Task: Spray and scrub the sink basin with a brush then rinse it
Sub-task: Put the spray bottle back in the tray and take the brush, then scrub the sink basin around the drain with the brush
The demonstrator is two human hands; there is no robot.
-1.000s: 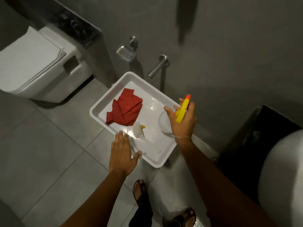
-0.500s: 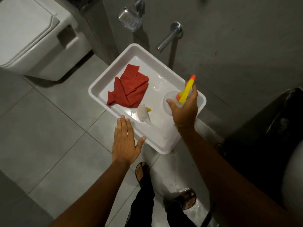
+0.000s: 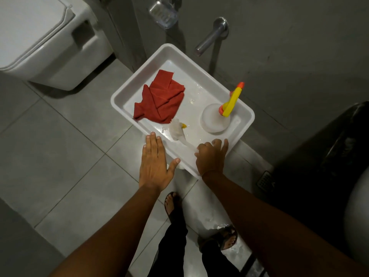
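The white rectangular sink basin [image 3: 127,87] is seen from above. Inside it lie a crumpled red cloth [image 3: 159,102] and a white brush [image 3: 176,129] with a clear handle that points toward me. A clear spray bottle [image 3: 214,121] with a yellow and orange trigger stands free in the right end. My right hand [image 3: 210,157] is at the basin's near rim, with its fingers curled on the end of the brush handle. My left hand [image 3: 153,162] rests flat and open over the near rim, left of the brush, and holds nothing.
A metal tap [image 3: 211,36] and a soap dish [image 3: 163,14] stick out of the grey wall above the basin. A white toilet [image 3: 40,39] is at the upper left, a black bin [image 3: 327,156] at the right. My sandalled feet [image 3: 173,204] stand on wet tiles.
My right hand let go of the spray bottle, which now stands in the basin, and dropped to the brush handle. My left hand stayed over the near rim.
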